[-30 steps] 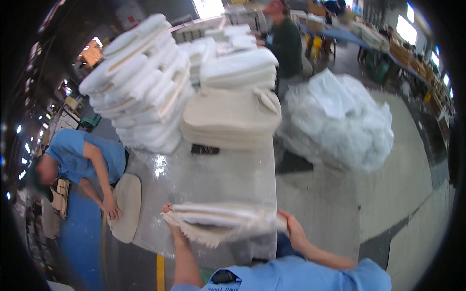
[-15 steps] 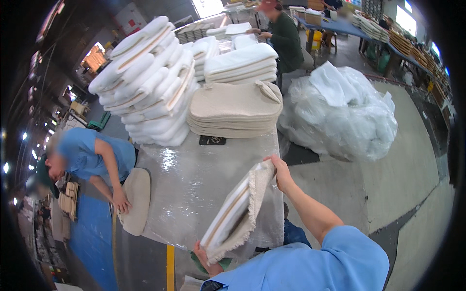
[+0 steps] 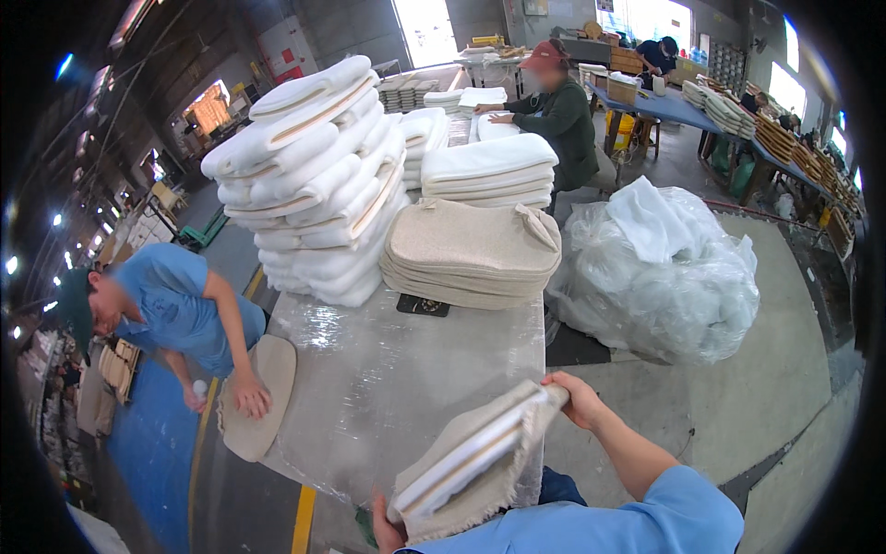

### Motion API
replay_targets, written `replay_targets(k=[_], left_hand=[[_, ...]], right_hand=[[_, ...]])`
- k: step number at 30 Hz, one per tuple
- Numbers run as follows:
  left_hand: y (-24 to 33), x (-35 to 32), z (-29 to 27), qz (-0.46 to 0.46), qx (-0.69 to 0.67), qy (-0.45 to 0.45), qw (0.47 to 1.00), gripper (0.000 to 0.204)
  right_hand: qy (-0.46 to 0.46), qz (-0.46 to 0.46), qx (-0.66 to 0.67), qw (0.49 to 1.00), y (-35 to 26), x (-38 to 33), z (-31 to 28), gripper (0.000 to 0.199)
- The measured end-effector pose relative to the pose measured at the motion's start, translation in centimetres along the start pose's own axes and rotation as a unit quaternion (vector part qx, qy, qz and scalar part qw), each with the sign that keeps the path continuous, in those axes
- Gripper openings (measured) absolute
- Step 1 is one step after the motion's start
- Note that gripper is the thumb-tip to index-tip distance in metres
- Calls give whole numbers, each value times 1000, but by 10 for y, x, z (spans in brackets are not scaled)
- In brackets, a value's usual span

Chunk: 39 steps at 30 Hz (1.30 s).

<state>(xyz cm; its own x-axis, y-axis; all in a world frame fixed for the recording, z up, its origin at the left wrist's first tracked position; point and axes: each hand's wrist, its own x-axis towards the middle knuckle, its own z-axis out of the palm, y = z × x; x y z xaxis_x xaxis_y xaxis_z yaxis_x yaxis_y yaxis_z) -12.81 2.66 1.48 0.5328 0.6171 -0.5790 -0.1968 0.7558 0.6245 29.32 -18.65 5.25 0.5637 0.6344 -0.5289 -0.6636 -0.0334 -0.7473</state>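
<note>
Between my two hands is a beige fabric cushion cover (image 3: 444, 437), tilted above the near edge of the table. Its frayed long side gapes, and a white padded insert (image 3: 475, 469) with a tan line along its edge shows inside. My right hand (image 3: 578, 401) grips the upper right end, fingers wrapped round the cloth. Low in the picture, my left hand (image 3: 389, 530) is closed on the other end, its fingers partly hidden behind the cover.
A plastic-covered table (image 3: 369, 379) bears a tall leaning stack of white pads (image 3: 309, 189), a pile of beige covers (image 3: 471, 251) and another white pile (image 3: 489, 166). A big clear bag (image 3: 664, 277) lies right. A co-worker (image 3: 189, 305) at left presses a beige piece; another (image 3: 568, 120) works beyond.
Both hands have come nearer to me with the cover, which now lies lower in view and less steeply. My view has tilted up. The left co-worker's other hand now shows a small white object.
</note>
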Motion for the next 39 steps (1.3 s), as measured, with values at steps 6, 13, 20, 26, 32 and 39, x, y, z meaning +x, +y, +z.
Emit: replay_targets(k=[6, 13, 20, 26, 32, 39], left_hand=[[-10, 38, -23, -137, 166, 47, 975, 58], [111, 1, 74, 223, 242, -97, 939, 46], [44, 57, 57, 256, 112, 51, 959, 43], [35, 35, 52, 279, 101, 39, 954, 32], [19, -27, 20, 214, 208, -7, 955, 32], [66, 3, 23, 12, 532, -106, 840, 41]], right_hand=[[-61, 93, -297, 948, 8, -7, -39, 66], [-77, -141, -70, 985, -15, -8, -1, 61], [13, -145, 84, 986, 41, 40, 18, 62], [-1, -150, 80, 985, 36, 29, 5, 39], [-29, -35, 19, 999, 45, -29, -18, 37], [-134, 80, -513, 844, -20, 2, 4, 43]])
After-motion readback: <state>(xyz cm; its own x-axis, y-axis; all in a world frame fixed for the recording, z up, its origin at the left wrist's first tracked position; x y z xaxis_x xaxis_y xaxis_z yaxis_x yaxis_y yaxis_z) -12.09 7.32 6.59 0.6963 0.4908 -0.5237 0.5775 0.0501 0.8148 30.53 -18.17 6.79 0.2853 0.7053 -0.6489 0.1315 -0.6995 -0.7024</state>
